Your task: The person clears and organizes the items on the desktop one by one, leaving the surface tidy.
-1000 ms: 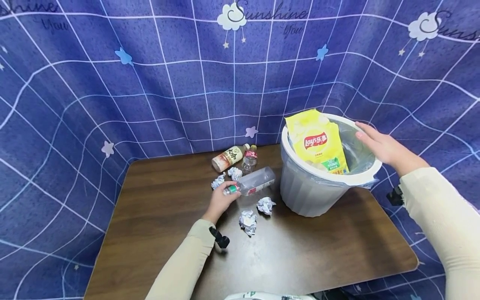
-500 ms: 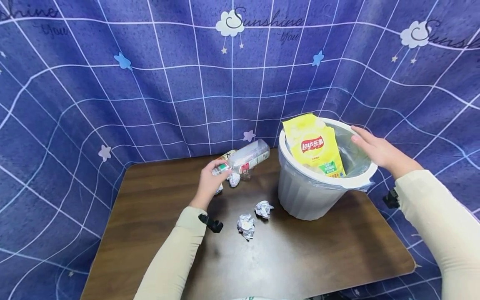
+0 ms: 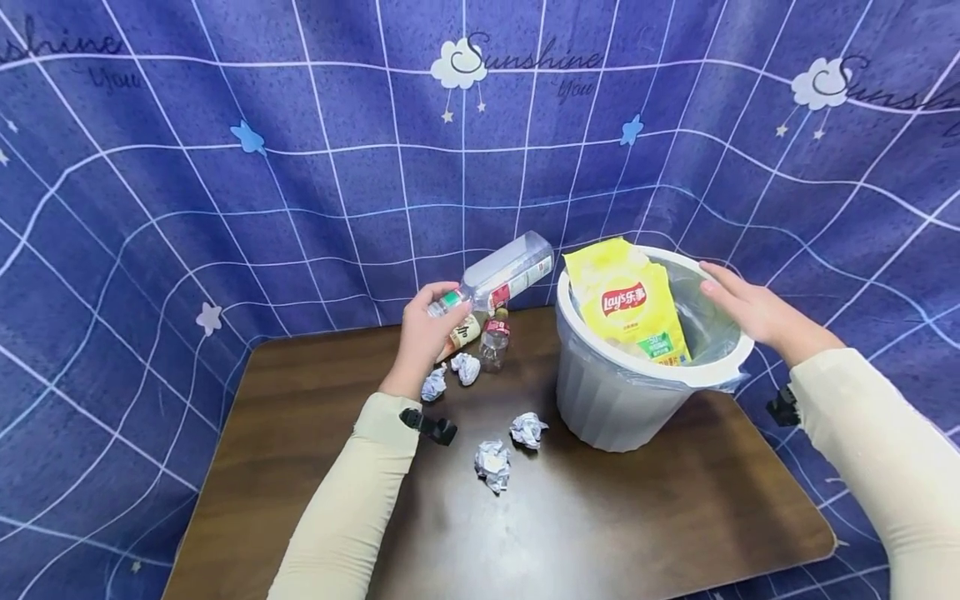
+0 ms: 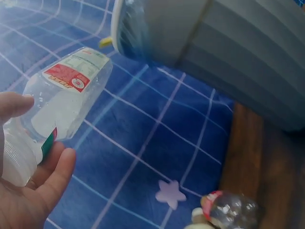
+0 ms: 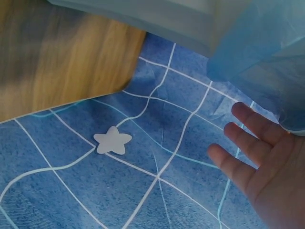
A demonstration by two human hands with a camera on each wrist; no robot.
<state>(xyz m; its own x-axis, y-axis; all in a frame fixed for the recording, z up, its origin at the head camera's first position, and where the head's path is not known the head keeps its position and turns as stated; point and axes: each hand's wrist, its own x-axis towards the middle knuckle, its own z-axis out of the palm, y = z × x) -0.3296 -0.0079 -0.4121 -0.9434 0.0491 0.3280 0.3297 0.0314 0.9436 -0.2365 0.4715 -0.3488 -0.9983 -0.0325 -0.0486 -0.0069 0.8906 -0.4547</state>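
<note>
My left hand (image 3: 427, 337) grips a clear plastic bottle (image 3: 513, 265) by its neck, raised above the table with its base pointing right, toward the bin. In the left wrist view, thumb and fingers close round the neck of the bottle (image 4: 66, 90), which has a red and white label. My right hand (image 3: 757, 308) rests at the right rim of the grey trash bin (image 3: 607, 396). Its fingers (image 5: 248, 143) extend loosely beside the bin's blue-tinted liner (image 5: 257, 57) in the right wrist view. A yellow Lay's chip bag (image 3: 626, 300) sticks up out of the bin.
Below the held bottle lie a milky drink bottle (image 3: 459, 335) and a small clear bottle (image 3: 494, 343). Several crumpled paper balls, including one near the front (image 3: 492, 465), are on the wooden table (image 3: 300, 433). A blue curtain (image 3: 337, 167) hangs behind.
My left hand has lifted the clear bottle off the table, up and back, tilting its base upward. My right hand stays at the bin's rim.
</note>
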